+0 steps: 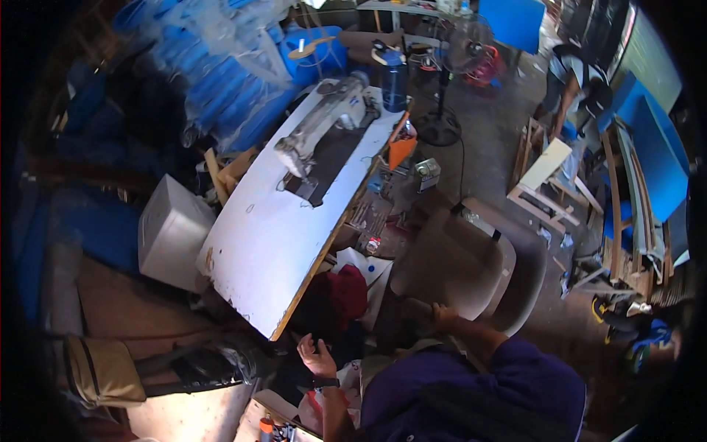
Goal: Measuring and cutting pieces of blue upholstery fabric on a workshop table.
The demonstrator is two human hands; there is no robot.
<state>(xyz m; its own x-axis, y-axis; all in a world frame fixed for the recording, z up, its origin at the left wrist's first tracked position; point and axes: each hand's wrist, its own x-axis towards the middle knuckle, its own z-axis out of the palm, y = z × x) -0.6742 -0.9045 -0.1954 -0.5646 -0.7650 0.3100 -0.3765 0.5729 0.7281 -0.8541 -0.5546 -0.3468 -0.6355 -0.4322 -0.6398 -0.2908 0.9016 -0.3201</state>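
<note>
I'd take the stiff-looking chair (445, 254) by its rim; left grip (317, 357) spread apart, right grip (443, 314) at its edge, closure unclear.

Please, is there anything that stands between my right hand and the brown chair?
Nothing visible stands between them: your right hand is right at the near edge of the brown chair. Whether it grips the edge cannot be told from this view.

Workshop: sewing machine (324, 127) on white table (258, 228) ahead of the left hand (317, 358); wooden frame (545, 165) and blue panels (658, 158) ahead-right of the right hand (444, 317).
</note>
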